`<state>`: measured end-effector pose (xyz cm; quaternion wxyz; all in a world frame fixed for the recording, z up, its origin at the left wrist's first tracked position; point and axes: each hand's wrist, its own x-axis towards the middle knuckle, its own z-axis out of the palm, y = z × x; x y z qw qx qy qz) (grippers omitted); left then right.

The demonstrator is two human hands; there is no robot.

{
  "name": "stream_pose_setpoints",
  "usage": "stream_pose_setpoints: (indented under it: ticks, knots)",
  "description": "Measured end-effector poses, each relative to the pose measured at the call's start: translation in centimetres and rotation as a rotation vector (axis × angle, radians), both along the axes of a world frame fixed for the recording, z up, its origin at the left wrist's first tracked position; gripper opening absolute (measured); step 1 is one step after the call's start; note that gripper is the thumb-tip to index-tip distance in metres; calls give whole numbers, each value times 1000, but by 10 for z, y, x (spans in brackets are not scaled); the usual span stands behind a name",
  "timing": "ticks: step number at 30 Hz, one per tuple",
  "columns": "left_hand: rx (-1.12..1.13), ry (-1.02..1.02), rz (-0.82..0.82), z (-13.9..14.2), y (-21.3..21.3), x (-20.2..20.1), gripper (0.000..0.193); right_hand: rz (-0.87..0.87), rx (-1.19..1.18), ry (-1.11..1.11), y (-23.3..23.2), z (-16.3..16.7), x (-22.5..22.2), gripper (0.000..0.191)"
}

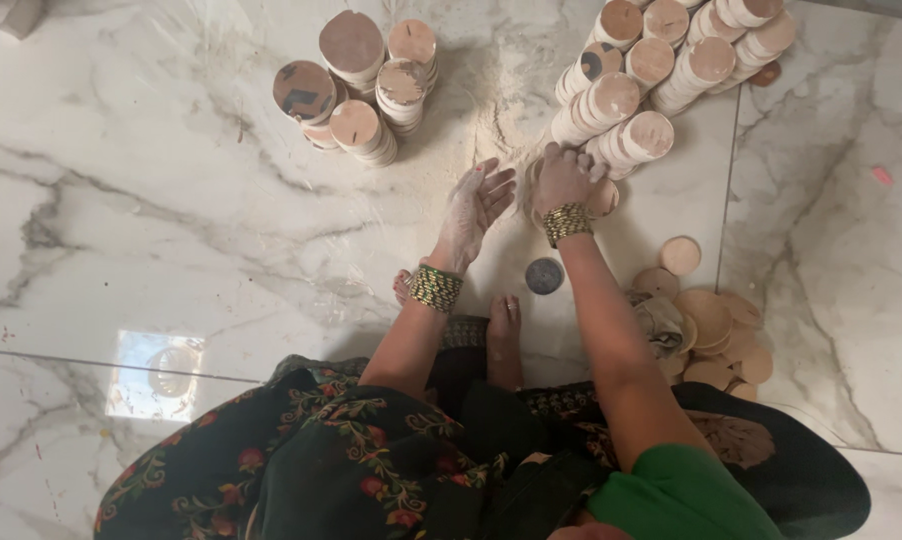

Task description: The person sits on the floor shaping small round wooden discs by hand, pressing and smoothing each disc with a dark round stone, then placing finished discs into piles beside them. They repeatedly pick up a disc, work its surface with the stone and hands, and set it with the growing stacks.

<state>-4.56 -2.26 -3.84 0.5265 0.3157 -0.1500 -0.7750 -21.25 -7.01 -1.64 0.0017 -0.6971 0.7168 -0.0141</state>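
I see a white marble floor point(171, 200) veined in grey. The stacked round wooden discs point(661, 70) at upper right are pale tan, some faces blotched dark brown. My left hand point(476, 205) is dusted whitish; both wrists carry green-and-gold beaded bangles point(567, 222). The black skirt point(341, 450) at bottom shows red flowers with green vines, beside a plain green sleeve point(686, 495).

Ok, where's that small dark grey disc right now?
In the head view the dark grey disc lies flat on the marble floor, just below the right hand and left of the loose pile of tan discs.
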Motion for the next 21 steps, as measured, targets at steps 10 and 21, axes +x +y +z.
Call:
stream_pose_setpoints:
  ticks: [10,21]
  knots:
    - [168,-381,138,28,0,15,48,-357,675,-1975,24,10,16,43]
    - [-180,-468,401,10,1,2,30,265,110,-1263,48,65,38,33]
